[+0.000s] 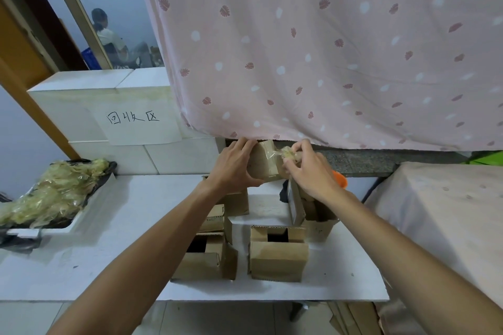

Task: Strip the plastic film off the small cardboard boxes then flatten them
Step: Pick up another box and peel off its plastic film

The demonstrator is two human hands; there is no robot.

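My left hand (234,166) grips a small brown cardboard box (264,162), held up above the white table (109,239). My right hand (307,168) pinches a crumpled strip of clear plastic film (287,153) at the box's right end. The film still clings to the box's top. Several other small cardboard boxes stand on the table below, among them an open one (277,253) in the middle and another (206,258) to its left.
A heap of stripped plastic film (51,193) lies in a black-lined tray at the left. A pink patterned curtain (326,49) hangs right behind the hands. A cloth-covered surface (441,212) is at the right. A person sits far back left.
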